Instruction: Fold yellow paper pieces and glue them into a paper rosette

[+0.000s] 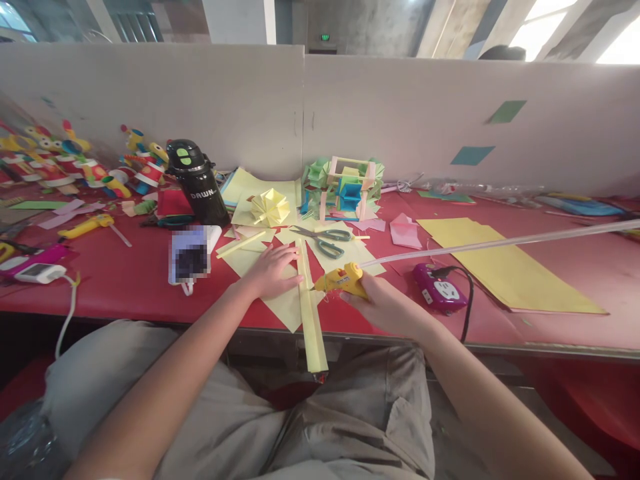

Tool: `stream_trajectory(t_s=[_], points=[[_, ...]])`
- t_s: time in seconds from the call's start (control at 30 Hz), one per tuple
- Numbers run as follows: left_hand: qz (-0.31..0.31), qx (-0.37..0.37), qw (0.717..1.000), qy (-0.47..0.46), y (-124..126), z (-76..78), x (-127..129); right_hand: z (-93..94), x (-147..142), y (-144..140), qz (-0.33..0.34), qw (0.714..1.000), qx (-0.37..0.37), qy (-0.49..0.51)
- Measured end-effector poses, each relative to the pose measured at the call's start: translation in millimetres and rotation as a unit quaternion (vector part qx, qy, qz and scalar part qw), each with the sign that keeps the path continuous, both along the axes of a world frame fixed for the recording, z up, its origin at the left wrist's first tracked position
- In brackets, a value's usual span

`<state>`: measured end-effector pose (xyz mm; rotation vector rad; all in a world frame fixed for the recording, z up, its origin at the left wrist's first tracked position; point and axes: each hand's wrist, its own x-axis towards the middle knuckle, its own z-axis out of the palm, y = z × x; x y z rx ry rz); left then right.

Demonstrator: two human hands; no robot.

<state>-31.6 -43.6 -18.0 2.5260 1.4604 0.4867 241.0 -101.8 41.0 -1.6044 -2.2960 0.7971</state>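
My right hand (375, 300) is wrapped round a yellow hot glue gun (345, 279), and a long clear glue stick (480, 243) runs out behind it. The gun's nozzle is at the right edge of a folded yellow paper strip (311, 327); whether it touches cannot be made out. The strip's near end sticks out past the table edge. My left hand (277, 272) lies over the strip's left side with fingers stretched out, pressing on it. Beyond the hands, green-handled scissors (327, 241) rest spread on yellow paper sheets (350, 259).
Behind stand a folded yellow paper fan (271, 207), a paper-frame model (349, 190) and a black bottle (197, 183). A purple power socket (440, 288) and yellow sheets (510, 267) lie right. Left are a phone (190, 257), another glue gun (87, 227) and several colourful figures (85, 160).
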Motion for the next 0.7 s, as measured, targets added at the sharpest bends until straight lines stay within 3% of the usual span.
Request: stream_trajectory(t_s=[0.37, 0.7], points=[[0.000, 0.005, 1.000, 0.002, 0.4, -1.5, -0.1, -8.0, 9.6, -2.8, 0.022, 0.999, 0.000, 0.030], [-0.003, 0.001, 1.000, 0.001, -0.2, 1.1, 0.1, 3.9, 10.1, -9.9, 0.031, 0.999, -0.021, 0.003]])
